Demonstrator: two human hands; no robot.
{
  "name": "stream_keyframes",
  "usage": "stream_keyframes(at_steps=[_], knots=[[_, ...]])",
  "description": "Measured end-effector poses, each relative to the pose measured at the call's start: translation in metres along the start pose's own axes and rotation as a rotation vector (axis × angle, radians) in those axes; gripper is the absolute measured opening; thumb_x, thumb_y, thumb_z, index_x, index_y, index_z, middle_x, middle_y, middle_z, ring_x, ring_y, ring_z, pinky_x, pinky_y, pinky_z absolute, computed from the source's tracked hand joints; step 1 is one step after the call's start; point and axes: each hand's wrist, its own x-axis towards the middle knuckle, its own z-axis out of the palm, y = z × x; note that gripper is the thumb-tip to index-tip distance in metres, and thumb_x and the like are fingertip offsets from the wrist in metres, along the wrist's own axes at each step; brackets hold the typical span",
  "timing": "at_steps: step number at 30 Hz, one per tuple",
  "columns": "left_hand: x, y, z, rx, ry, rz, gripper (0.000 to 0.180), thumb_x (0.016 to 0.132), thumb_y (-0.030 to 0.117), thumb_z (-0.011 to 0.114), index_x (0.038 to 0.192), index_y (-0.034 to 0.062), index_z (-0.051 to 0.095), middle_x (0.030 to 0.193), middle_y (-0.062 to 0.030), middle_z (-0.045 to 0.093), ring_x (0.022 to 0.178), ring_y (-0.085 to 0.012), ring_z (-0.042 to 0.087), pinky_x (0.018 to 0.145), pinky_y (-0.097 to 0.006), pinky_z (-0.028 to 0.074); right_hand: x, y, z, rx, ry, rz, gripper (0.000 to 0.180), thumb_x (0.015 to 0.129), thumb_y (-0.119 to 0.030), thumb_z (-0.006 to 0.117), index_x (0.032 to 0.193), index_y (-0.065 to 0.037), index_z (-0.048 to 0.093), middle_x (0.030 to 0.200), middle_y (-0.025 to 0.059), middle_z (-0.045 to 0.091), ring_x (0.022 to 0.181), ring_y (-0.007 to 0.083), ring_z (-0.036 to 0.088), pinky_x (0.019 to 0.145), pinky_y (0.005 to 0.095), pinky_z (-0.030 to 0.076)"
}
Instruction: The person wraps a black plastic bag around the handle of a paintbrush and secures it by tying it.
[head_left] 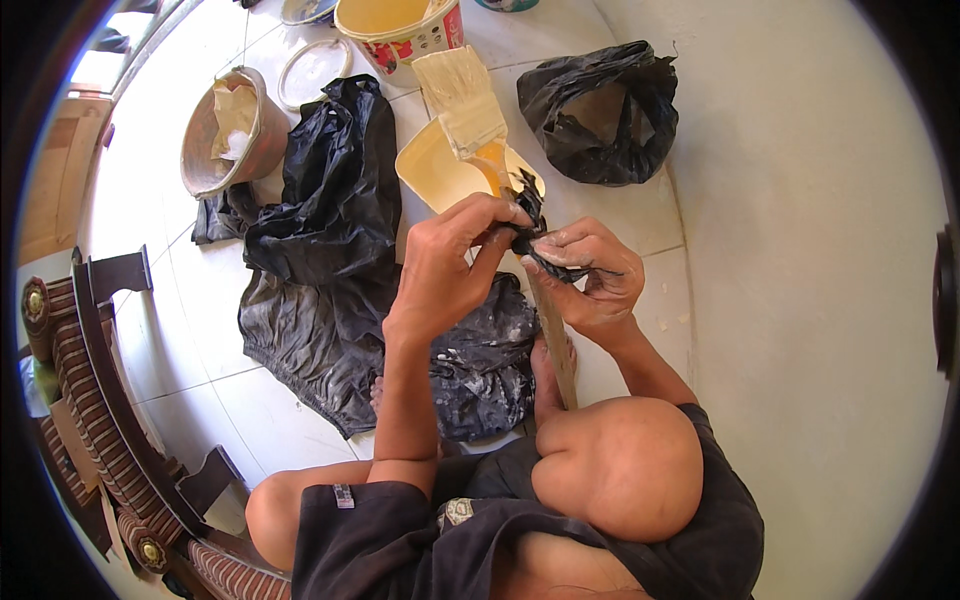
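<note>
A wide paintbrush (465,110) with pale, paint-coated bristles points away from me, its orange handle lying along a long wooden stick (556,345). Strips of black plastic (530,200) are bunched around the place where handle and stick meet. My left hand (452,258) pinches the plastic from the left side. On the right, my right hand (592,268), its fingers smeared with white, grips another end of the same strip. The stick's lower end reaches down between my legs, beside my foot. How the plastic is knotted is hidden by my fingers.
A cream tray (440,172) lies behind the brush. A crumpled black plastic bag (600,120) sits at far right; black cloth (320,220) spreads at left. Beyond are a dirty bucket (265,150), a round lid (312,72) and a paint pail (400,45). A striped wooden chair (110,390) stands left.
</note>
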Motion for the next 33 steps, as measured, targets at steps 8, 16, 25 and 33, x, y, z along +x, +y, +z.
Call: stream_keyframes(at_steps=[8,16,25,33], knots=[[-0.002,-0.005,0.004,-0.051,-0.016,-0.05,0.013,0.078,-0.009,0.06,0.088,-0.0014,0.058,0.083,-0.0087,0.062,0.077,-0.0205,0.066,0.07,-0.03,0.054,0.003,-0.007,-0.002,-0.22,-0.121,-0.095,0.033,0.063,0.008,0.071,0.094,-0.005,0.069,0.088,0.0088,0.064,0.073,0.0192,0.066,0.061,0.0252,0.051],[0.0,-0.007,-0.002,-0.05,-0.264,-0.003,0.023,0.071,-0.005,0.064,0.093,0.0,0.061,0.087,-0.0122,0.06,0.08,-0.0297,0.061,0.07,-0.035,0.049,0.004,0.004,-0.005,-0.274,-0.108,-0.145,0.033,0.064,0.005,0.072,0.094,-0.008,0.069,0.086,0.0067,0.064,0.07,0.0179,0.064,0.057,0.0278,0.05],[0.003,-0.017,0.013,-0.06,-0.201,-0.148,0.023,0.075,0.006,0.073,0.09,0.0012,0.057,0.079,-0.009,0.062,0.073,-0.0272,0.062,0.064,-0.035,0.049,0.05,-0.006,-0.038,-0.733,-0.473,-0.267,0.056,0.063,-0.006,0.071,0.118,-0.011,0.06,0.119,0.0029,0.055,0.094,0.0241,0.051,0.083,0.035,0.045],[0.011,-0.036,0.02,0.035,-0.123,-0.053,0.024,0.072,0.003,0.075,0.08,0.0016,0.052,0.075,-0.0087,0.061,0.068,-0.0225,0.061,0.062,-0.033,0.049,0.041,0.004,-0.039,-1.066,-0.584,-0.369,0.046,0.074,-0.006,0.061,0.12,-0.008,0.058,0.127,0.003,0.049,0.106,0.0212,0.046,0.093,0.0361,0.039]])
